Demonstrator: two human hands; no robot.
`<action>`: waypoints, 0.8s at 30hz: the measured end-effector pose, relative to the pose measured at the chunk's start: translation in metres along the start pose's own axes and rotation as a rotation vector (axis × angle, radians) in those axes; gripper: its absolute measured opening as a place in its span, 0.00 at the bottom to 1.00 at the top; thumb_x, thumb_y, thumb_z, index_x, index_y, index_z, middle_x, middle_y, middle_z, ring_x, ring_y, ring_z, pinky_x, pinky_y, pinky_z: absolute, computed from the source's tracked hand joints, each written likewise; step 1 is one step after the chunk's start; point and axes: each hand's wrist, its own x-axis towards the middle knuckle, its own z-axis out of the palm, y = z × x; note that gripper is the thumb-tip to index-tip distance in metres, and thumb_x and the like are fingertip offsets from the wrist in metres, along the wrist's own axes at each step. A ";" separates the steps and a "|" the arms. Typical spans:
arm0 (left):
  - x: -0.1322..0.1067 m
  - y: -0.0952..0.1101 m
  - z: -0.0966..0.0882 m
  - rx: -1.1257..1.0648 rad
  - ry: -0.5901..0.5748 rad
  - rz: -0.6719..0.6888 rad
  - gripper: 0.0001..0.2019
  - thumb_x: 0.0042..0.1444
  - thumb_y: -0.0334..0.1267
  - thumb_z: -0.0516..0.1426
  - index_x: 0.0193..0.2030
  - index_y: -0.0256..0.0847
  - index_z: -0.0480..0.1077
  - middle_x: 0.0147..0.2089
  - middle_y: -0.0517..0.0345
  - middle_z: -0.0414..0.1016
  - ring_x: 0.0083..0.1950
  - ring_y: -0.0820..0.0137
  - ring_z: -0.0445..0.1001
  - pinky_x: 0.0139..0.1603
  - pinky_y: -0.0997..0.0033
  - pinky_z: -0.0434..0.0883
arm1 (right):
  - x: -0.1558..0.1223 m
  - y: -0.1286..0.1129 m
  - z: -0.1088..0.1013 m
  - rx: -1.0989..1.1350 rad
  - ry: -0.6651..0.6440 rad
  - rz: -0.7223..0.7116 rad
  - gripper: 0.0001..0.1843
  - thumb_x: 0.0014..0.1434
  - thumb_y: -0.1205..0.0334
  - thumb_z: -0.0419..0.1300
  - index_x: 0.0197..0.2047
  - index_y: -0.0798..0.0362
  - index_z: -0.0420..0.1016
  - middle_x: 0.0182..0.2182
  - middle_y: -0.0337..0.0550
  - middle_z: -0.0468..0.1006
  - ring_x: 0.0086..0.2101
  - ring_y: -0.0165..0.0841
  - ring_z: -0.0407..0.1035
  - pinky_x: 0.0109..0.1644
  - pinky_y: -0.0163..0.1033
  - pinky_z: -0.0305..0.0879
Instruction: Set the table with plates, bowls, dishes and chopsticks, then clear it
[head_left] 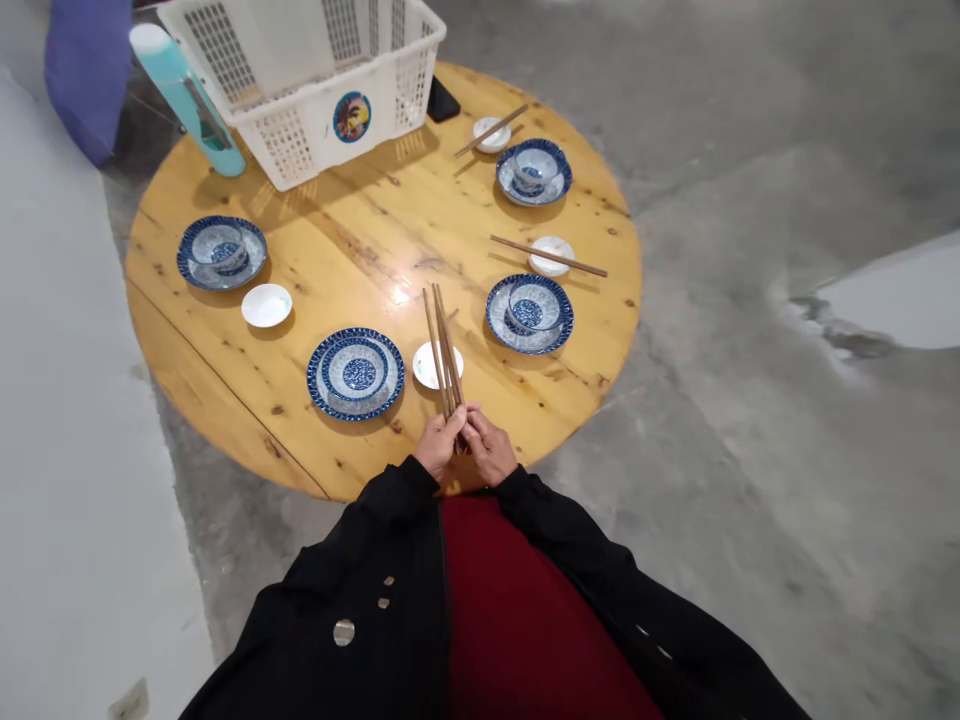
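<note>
Both hands meet at the near edge of the round wooden table (300, 450). My left hand (439, 440) and my right hand (489, 445) are closed together on the lower ends of a bundle of brown chopsticks (442, 345). The sticks point away from me and pass over a small white dish (429, 365). Left of that dish sits a blue patterned plate with a bowl on it (355, 373). To the right is another blue plate with a bowl (529, 313).
Two more blue plate-and-bowl settings stand at the left (221, 252) and far right (533, 172). Small white dishes (266, 305) (551, 255) (491, 135) lie beside them, two with chopsticks across. A white plastic basket (315, 80), a teal bottle (187, 100) and a dark phone (442, 100) occupy the far side.
</note>
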 end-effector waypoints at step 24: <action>0.023 -0.063 0.161 0.526 -0.187 0.202 0.23 0.56 0.58 0.57 0.35 0.37 0.76 0.37 0.50 0.78 0.42 0.64 0.74 0.47 0.66 0.69 | -0.082 0.075 -0.178 0.268 0.261 0.165 0.20 0.62 0.44 0.54 0.46 0.51 0.74 0.41 0.46 0.81 0.39 0.37 0.76 0.49 0.44 0.70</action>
